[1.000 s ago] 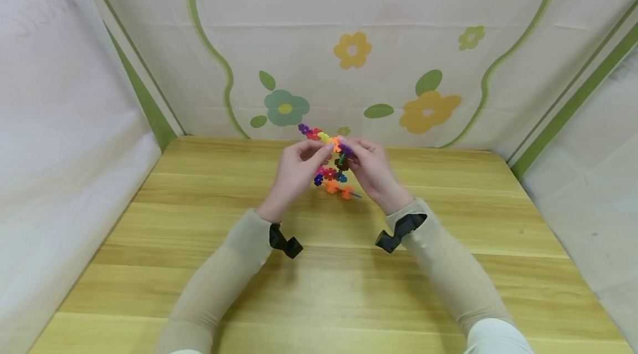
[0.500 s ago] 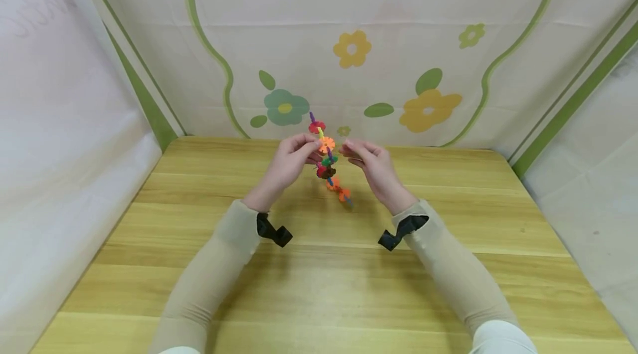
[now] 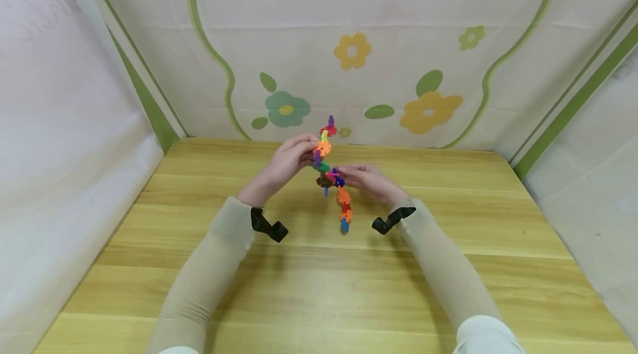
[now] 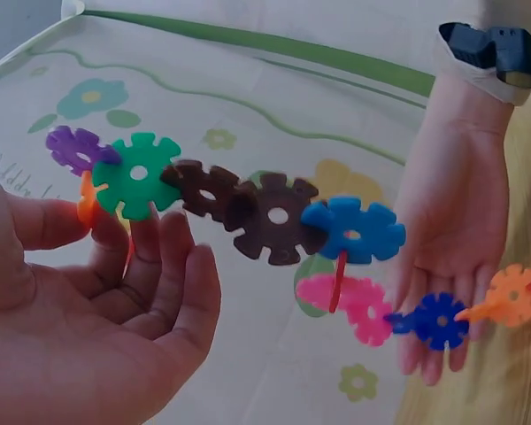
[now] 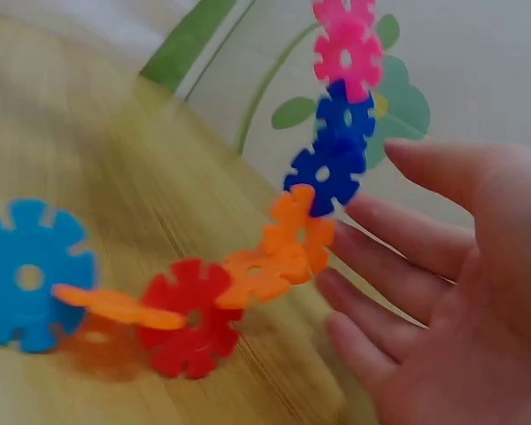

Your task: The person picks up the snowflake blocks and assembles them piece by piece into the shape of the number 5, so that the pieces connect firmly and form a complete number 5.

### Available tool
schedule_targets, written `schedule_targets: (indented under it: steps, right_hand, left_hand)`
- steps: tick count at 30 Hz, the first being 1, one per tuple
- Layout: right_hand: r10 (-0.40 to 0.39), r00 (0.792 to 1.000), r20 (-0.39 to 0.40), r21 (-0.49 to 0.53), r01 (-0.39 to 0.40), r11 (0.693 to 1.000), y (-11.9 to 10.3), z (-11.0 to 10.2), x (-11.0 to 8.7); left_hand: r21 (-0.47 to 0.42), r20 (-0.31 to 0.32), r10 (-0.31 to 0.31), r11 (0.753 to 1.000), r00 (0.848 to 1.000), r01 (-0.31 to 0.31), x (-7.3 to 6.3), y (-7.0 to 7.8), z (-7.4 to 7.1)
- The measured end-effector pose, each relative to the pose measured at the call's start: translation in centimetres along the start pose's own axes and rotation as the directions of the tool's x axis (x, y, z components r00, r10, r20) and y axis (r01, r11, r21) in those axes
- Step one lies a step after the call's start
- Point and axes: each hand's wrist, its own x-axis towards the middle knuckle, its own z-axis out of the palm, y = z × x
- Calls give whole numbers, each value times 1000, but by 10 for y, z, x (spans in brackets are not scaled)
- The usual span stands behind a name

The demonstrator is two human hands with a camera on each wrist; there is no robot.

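A chain of interlocking snowflake discs hangs over the table in many colours. My left hand (image 3: 285, 164) pinches an orange disc (image 4: 88, 209) near its upper part, between thumb and fingers. Beside that sit a purple disc (image 4: 69, 150) and a green disc (image 4: 158, 188). Brown discs (image 4: 264, 237) lead from there to a light blue disc (image 4: 376, 239). My right hand (image 3: 371, 181), fingers extended and loosely bent, is against or just beside dark blue discs (image 5: 311, 184); contact is hard to tell. Below hang orange discs (image 5: 257, 282), a red disc (image 5: 214, 336) and another light blue disc (image 5: 57, 310).
The wooden table (image 3: 319, 293) spreads beneath both forearms. A white cloth backdrop (image 3: 279, 38) with printed flowers stands behind its far edge, and white cloth walls (image 3: 65, 138) flank it. A black wrist camera (image 3: 269, 226) sits on each wrist.
My right hand has released the upper chain, drawn away, then moved down to the dark blue discs. The chain has turned, its lower strand now hanging nearer me. The left hand keeps its pinch.
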Motion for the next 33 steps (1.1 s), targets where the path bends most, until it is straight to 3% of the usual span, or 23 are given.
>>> schedule_targets:
  steps: [4, 8, 20, 33]
  right_hand:
    - [9, 995, 101, 12, -10, 1000, 4, -1, 0]
    - [-21, 993, 119, 2, 21, 1000, 3, -1, -5]
    - [-14, 999, -42, -44, 13, 999, 3, -8, -32]
    - [-51, 995, -91, -3, 51, 999, 10, -15, -40]
  left_hand:
    - [-65, 32, 0, 998, 999, 2, 1, -1, -3]
    - [-89, 53, -6, 996, 999, 10, 3, -3, -7]
    - [-88, 62, -84, 992, 994, 90, 16, -17, -25]
    - [-87, 39, -114, 989, 993, 117, 20, -34, -28]
